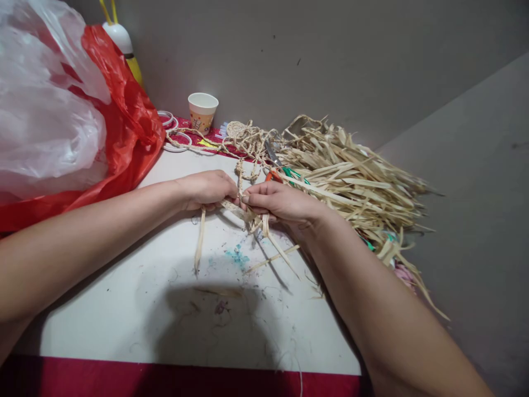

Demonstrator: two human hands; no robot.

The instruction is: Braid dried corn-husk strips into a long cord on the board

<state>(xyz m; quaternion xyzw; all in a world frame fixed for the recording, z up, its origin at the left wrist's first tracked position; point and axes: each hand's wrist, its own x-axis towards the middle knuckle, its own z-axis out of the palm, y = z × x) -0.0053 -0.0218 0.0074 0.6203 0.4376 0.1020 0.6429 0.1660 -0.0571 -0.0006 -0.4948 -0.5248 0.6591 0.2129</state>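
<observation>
Over the white board [124, 320], I watch the left hand [209, 190] and right hand [283, 203] pinch the straw braid [240, 175] between them, and I'd keep its loose strands [200, 242] flat, evenly taut

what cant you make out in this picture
In the head view:
Straw strands: exact grip hidden by the left hand and right hand.
Paper cup: inner bottom hidden by its near wall.
White plastic: cut off by the left edge; anything inside obscured by crumpled film.
Yellow-and-white object: top cut off by the upper edge, lower part behind the red plastic.
</observation>
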